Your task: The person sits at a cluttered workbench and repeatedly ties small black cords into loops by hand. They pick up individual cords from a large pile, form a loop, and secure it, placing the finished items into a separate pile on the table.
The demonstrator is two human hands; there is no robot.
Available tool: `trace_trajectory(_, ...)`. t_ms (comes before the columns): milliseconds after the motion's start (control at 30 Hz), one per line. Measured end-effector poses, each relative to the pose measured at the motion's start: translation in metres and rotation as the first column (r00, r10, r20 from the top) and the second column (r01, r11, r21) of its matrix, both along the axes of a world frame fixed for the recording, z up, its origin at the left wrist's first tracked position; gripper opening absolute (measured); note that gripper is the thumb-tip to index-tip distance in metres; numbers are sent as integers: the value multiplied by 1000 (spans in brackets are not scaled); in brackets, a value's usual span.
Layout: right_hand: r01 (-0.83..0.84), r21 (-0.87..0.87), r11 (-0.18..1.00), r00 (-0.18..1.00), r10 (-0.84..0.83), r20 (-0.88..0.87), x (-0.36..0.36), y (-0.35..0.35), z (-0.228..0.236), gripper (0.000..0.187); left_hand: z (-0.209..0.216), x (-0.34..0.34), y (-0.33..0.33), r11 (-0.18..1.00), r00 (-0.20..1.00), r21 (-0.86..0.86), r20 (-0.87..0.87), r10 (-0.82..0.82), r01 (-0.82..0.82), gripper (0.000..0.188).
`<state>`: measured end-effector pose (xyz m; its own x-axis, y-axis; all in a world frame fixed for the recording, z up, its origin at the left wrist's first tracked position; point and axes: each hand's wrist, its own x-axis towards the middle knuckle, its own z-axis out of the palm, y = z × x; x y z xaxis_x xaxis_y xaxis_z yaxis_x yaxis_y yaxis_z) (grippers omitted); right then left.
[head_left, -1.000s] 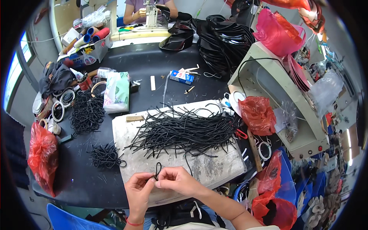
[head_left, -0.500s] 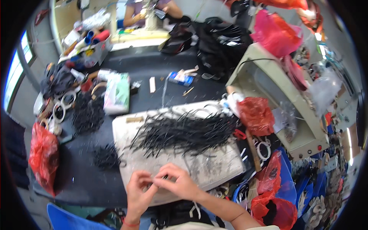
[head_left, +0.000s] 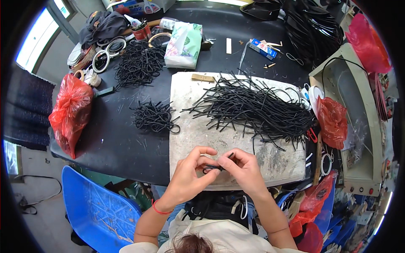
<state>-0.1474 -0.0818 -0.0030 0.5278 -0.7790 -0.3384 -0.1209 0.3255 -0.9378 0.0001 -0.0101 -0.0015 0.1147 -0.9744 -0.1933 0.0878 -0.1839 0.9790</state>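
Observation:
Between my two hands is a short black cord, bent into a small loop. My left hand pinches the loop with thumb and fingers. With thumb and forefinger, my right hand grips the same cord, and one end pokes up past the fingertips. Both hands are just above the near edge of a stained white board. A large heap of loose straight black cords lies across the board beyond them. Left of the board sits a small pile of looped black cords, with a bigger looped pile behind it.
At the left stand a red plastic bag and, lower, a blue plastic chair. A tissue pack and small blue box lie on the black table. Another red bag and a beige machine casing border the right side.
The view has swung down and left, so the person across the table is out of sight. My hands stay close together, and the cord's loop now shows more plainly.

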Motion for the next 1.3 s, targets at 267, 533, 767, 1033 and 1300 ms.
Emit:
trace_trajectory(267,101,-68,993,989,-93,115,3,3,-14,20,-3,4,0,946,930,248,-350,-115,210,17)
trace_trajectory(533,93,-198,976,989,-67,133,3,6,-13,23,4,-1,3,948,867,175,-474,-154,265,22)
trace_trajectory(767,78,-194,978,988,-49,148,4,7,-5,25,7,-12,11,985,954,137,-294,-65,109,18)
trace_trajectory(1033,162,-257,953,984,-137,112,9,4,-6,21,3,-15,16,996,999,77,-37,-31,33,24)
trace_trajectory(1300,41,-14,999,987,-38,157,-3,1,1,11,-7,-10,10,999,981,50,-195,17,-7,20)
